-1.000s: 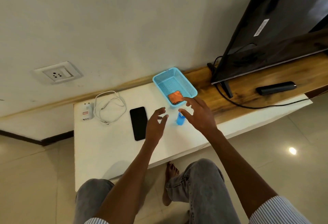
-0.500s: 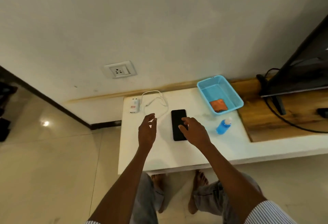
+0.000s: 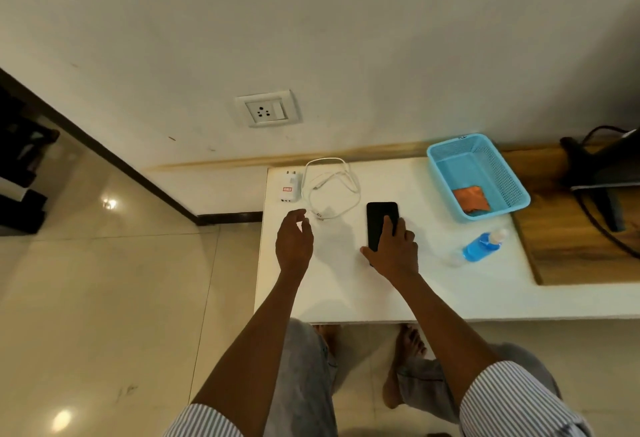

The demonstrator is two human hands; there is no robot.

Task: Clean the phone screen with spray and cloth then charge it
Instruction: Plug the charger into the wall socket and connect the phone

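My right hand (image 3: 391, 253) grips phone (image 3: 379, 220) near table (image 3: 346, 294) middle; my left hand (image 3: 294, 242) hovers relaxed, empty, beside cable (image 3: 329, 187), close to table's left edge.

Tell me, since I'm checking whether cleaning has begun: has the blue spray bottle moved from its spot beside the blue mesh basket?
No. The blue spray bottle lies on the white table, just in front of the blue mesh basket, as before; only the camera shifted.
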